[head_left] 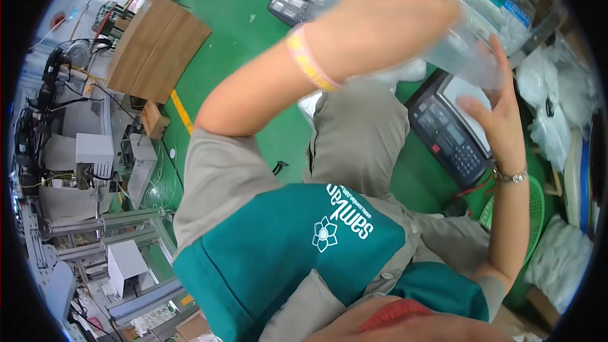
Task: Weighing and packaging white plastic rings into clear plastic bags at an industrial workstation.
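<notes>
Blurred and half hidden
Cannot make out the fingers of the left hand (392, 19), blurred and turned away, nor tell bag from sheet in the smeared clear plastic (465, 60); cannot see the whole scale (451, 136), partly behind the right hand (503, 120), nor all of the green basket (537, 212) behind the forearm (510, 215).

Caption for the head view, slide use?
Left hand and right hand with clear plastic by a keypad scale, green floor below.

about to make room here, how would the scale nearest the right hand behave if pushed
The scale would probably stay stiff, as its casing looks hard and boxy. Its low, broad shape suggests it would slide rather than roll or tip.
</notes>
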The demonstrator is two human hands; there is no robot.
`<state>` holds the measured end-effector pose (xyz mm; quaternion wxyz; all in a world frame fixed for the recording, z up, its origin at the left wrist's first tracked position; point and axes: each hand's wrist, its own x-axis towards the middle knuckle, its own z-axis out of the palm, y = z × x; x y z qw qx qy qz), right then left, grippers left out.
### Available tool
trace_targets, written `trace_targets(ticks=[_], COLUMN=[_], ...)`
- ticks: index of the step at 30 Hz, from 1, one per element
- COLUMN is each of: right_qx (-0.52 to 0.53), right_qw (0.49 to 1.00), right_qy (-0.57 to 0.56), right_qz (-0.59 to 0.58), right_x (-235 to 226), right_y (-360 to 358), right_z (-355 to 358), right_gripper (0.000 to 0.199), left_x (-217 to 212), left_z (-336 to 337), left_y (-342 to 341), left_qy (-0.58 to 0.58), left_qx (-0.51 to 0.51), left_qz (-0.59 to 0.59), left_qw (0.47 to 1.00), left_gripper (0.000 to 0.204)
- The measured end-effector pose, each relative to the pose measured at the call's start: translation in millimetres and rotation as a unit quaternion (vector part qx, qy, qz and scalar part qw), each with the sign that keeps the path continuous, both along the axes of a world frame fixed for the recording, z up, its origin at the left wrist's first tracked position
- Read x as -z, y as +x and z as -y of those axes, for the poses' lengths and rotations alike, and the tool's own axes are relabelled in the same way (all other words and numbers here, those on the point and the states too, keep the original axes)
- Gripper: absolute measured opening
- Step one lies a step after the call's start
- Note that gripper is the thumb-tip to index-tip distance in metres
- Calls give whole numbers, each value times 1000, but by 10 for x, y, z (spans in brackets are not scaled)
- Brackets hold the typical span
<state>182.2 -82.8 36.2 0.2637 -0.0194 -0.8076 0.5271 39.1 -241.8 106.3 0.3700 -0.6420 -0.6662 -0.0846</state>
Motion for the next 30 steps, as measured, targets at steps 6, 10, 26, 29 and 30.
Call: trace_targets(ticks=[6,10,26,29,30], right_qx=[-28,-13,-62,-44,-11], right_qw=[951,955,815,810,819], right_qy=[-282,-276,-523,-549,-546], right_qz=[-122,-105,-242,-199,-176], right_x=[7,-128,-144,22,140], right_y=[326,850,1451,1570,1613], right_z=[-793,-923,-875,-1044,-1162], right_gripper=[30,32,27,28,31], left_x=[38,466,995,891,848], left_z=[-262,-483,-1348,-1311,-1305], left_y=[58,-217,374,459,473], left_qy=[-97,-188,-299,-244,-227], left_qx=[40,-44,405,252,259], left_qz=[109,117,526,272,323], left_qw=[988,974,686,896,881], left_gripper=[22,18,74,50,48])
